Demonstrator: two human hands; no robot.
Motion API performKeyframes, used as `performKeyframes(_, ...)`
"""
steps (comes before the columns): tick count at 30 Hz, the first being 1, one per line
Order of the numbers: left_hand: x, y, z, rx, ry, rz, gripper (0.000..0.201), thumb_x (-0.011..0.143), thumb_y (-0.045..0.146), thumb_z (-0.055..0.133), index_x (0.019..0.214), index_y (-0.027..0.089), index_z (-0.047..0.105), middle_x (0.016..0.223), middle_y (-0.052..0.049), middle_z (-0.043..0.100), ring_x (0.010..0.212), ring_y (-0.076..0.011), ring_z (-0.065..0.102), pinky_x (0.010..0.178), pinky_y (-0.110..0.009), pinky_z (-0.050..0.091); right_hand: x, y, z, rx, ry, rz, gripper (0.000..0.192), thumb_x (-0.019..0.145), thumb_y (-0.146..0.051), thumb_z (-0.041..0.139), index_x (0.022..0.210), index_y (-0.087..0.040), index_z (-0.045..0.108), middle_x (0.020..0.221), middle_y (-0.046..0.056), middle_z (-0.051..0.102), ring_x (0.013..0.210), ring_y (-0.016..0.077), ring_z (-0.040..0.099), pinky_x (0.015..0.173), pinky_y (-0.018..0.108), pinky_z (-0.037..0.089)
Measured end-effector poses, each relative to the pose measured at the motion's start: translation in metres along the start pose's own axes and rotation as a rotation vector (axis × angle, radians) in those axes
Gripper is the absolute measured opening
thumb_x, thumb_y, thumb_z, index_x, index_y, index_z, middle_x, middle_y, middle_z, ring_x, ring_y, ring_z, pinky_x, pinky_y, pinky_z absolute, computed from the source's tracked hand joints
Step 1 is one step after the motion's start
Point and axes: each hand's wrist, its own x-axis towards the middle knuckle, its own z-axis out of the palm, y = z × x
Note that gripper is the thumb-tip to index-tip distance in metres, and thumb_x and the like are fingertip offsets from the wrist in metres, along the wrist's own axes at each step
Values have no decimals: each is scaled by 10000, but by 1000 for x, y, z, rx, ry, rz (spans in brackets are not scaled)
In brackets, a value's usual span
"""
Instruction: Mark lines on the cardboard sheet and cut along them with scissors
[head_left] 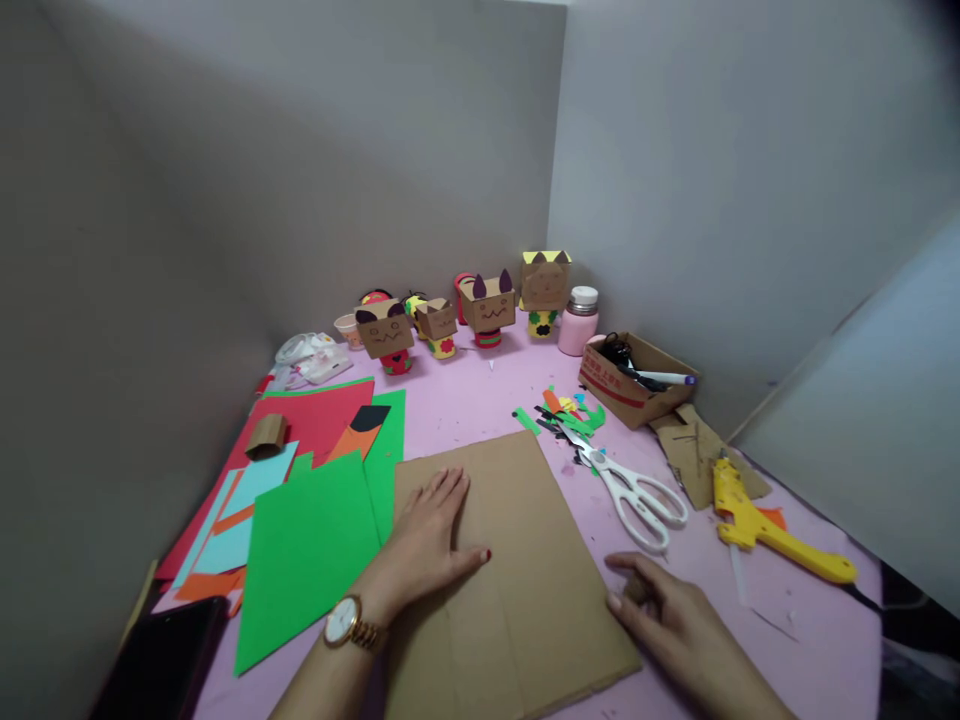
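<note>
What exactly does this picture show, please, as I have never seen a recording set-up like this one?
There is no machine here: a person works bare-handed, and the single picture comes from a camera worn on the head, looking forward and down. The left hand lies flat on a cardboard sheet. The right hand is at the sheet's right edge; whether it grips anything is hard to tell. On the pink table, green paper lies to the left, with white-handled scissors and a yellow glue gun to the right. Cat-faced cardboard figures stand farther back.

Dim, diffuse light, shaded left wall (75, 300); edges stretched
</note>
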Motion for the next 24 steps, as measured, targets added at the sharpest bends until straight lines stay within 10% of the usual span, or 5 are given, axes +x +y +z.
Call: performKeyframes(24,3,-4,0,-63,17,-31,924,675,615,519,1392,128,199,1482,-143,161,1357,-276,120,1081,-499,156,14,-4,11,-309,61,-87,380,809,-353,440,1128,-165,528,874,93,666,794,252,626,703,363,491)
